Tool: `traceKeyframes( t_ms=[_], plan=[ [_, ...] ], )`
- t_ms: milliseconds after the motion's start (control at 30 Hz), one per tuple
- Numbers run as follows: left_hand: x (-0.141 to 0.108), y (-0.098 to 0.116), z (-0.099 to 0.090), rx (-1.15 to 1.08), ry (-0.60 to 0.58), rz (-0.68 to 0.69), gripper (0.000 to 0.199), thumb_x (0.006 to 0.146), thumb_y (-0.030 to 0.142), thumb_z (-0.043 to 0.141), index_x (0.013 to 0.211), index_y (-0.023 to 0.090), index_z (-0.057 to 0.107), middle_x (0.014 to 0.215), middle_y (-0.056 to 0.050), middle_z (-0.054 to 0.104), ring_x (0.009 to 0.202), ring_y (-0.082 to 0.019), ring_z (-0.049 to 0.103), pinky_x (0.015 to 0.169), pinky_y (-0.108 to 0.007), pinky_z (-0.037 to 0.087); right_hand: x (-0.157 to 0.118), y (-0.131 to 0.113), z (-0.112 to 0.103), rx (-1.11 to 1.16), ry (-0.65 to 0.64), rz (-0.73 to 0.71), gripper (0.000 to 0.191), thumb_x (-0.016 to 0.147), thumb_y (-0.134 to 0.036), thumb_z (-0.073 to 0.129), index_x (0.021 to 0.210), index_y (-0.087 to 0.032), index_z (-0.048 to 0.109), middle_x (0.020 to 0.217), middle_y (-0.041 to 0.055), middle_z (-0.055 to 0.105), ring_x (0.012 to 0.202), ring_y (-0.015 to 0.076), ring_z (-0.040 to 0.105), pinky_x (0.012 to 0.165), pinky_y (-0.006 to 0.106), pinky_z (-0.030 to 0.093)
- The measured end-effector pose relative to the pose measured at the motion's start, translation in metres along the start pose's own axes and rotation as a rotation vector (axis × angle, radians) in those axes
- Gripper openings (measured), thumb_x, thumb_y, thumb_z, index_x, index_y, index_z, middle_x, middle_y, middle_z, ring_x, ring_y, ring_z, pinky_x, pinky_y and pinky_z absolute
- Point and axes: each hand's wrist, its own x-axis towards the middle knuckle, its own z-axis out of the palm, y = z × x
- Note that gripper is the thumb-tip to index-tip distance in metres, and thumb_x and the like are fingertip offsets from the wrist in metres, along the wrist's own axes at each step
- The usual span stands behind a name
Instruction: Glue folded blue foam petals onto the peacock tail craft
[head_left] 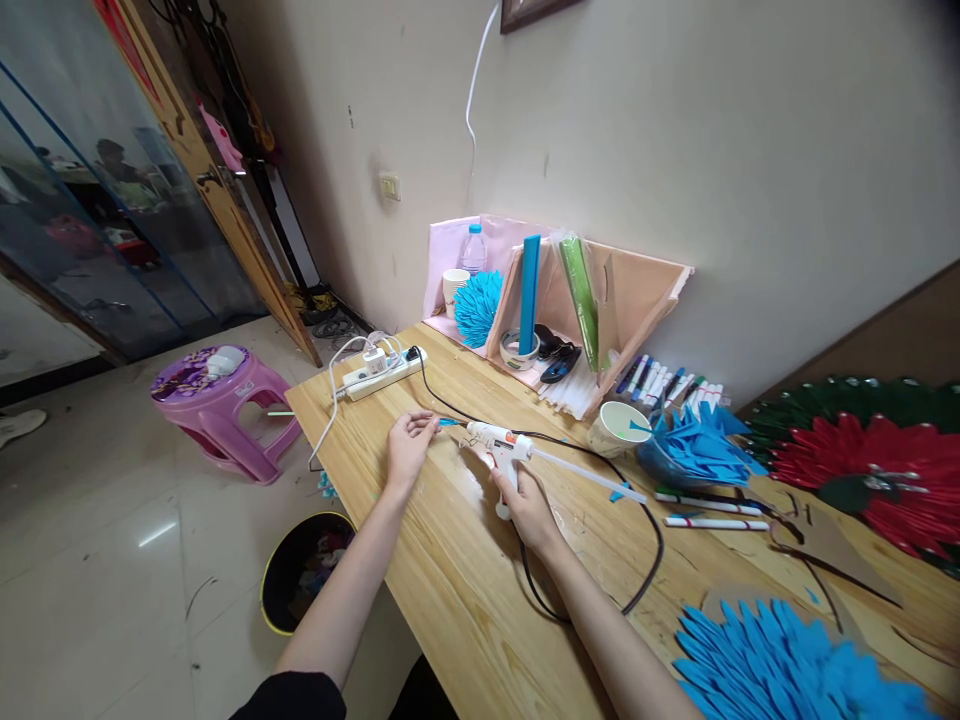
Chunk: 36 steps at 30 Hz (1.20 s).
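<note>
My right hand (527, 502) grips a white hot glue gun (498, 446) by its handle, with a long clear glue stick (589, 473) sticking out of its back end. The nozzle points left, toward my left hand (411, 446). Pinched in my left fingertips is a small blue paper piece (448, 422), right by the nozzle tip; whether they touch I cannot tell. A black cord (660, 545) loops over the wooden table (465, 600) around my right forearm. Near the front right lies a layered blue paper flower (795, 665).
A power strip (384, 374) with plugs sits at the table's left end. Behind stand a pink box (637, 275), a paper cup (619, 428) and a bowl of blue paper pieces (694, 450). Markers (716, 524) and a red flower (855, 480) are at right. A bin (306, 570) and pink stool (225, 410) stand left.
</note>
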Motion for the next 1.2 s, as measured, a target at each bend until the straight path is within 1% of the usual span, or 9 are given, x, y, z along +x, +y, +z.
traceKeyframes(
  t_ms=[100,233,400,533,667,800,1000,1200],
  plan=[
    [0.0002,-0.0005,-0.0001,-0.001,-0.002,-0.001,0.029,0.06,0.026,0.071,0.081,0.01,0.058,0.068,-0.003,0.063,0.062,-0.012,0.062,0.063,-0.024,0.049,-0.0002,-0.0001,0.0,0.021,0.006,0.002,0.032,0.084,-0.041,0.043,0.092,-0.015,0.059,0.089,0.006,0.063,0.084,0.0194,0.057,0.075,0.028,0.042],
    [0.0008,-0.0012,-0.0009,-0.003,0.003,-0.001,0.03,0.06,0.026,0.071,0.081,0.01,0.058,0.069,-0.003,0.063,0.062,-0.012,0.062,0.063,-0.024,0.049,-0.0009,-0.001,0.0002,0.021,0.003,0.006,0.033,0.084,-0.04,0.043,0.096,-0.014,0.058,0.09,0.0064,0.063,0.083,0.0194,0.057,0.073,0.028,0.042],
    [0.0013,-0.0029,-0.0018,-0.005,0.008,-0.007,0.03,0.061,0.027,0.07,0.082,0.011,0.057,0.068,-0.003,0.063,0.062,-0.012,0.062,0.063,-0.025,0.049,-0.0012,-0.002,-0.0005,0.027,0.009,-0.013,0.032,0.083,-0.039,0.044,0.093,-0.013,0.059,0.088,0.0066,0.064,0.081,0.0192,0.058,0.073,0.029,0.043],
    [-0.0001,-0.0027,-0.0002,0.005,-0.011,-0.004,0.029,0.06,0.027,0.071,0.081,0.011,0.058,0.068,-0.003,0.063,0.063,-0.012,0.062,0.063,-0.025,0.049,-0.0012,-0.0031,-0.0005,0.044,-0.01,-0.031,0.03,0.083,-0.039,0.045,0.092,-0.014,0.06,0.091,0.0062,0.065,0.085,0.0195,0.059,0.077,0.029,0.043],
    [-0.0017,-0.0011,0.0013,0.015,-0.021,-0.004,0.028,0.06,0.027,0.071,0.079,0.011,0.059,0.069,-0.004,0.063,0.063,-0.013,0.062,0.062,-0.024,0.048,-0.0013,-0.0044,-0.0002,0.027,-0.018,-0.024,0.03,0.083,-0.039,0.045,0.09,-0.015,0.061,0.089,0.0054,0.065,0.084,0.0198,0.059,0.077,0.029,0.043],
    [-0.0024,0.0002,0.0013,0.024,-0.019,0.004,0.027,0.06,0.026,0.071,0.078,0.011,0.059,0.069,-0.004,0.063,0.063,-0.012,0.061,0.062,-0.024,0.048,-0.0015,-0.0053,-0.0005,0.012,-0.022,-0.033,0.028,0.083,-0.037,0.045,0.092,-0.016,0.061,0.093,0.0054,0.065,0.087,0.0199,0.058,0.08,0.029,0.042],
    [-0.0017,-0.0008,0.0011,0.029,-0.012,0.014,0.026,0.062,0.028,0.07,0.079,0.011,0.059,0.069,-0.003,0.063,0.064,-0.012,0.062,0.063,-0.024,0.048,-0.0016,-0.0032,0.0003,0.003,-0.037,-0.029,0.029,0.084,-0.038,0.044,0.092,-0.015,0.06,0.092,0.0053,0.065,0.087,0.0203,0.059,0.08,0.03,0.043],
    [-0.0009,-0.0025,0.0005,0.029,-0.014,0.005,0.027,0.063,0.029,0.069,0.08,0.012,0.059,0.069,-0.003,0.063,0.064,-0.012,0.062,0.063,-0.024,0.049,-0.0012,-0.0023,-0.0003,0.002,-0.036,-0.045,0.03,0.083,-0.038,0.044,0.097,-0.016,0.06,0.099,0.007,0.064,0.093,0.0216,0.058,0.082,0.031,0.042]
  ],
)
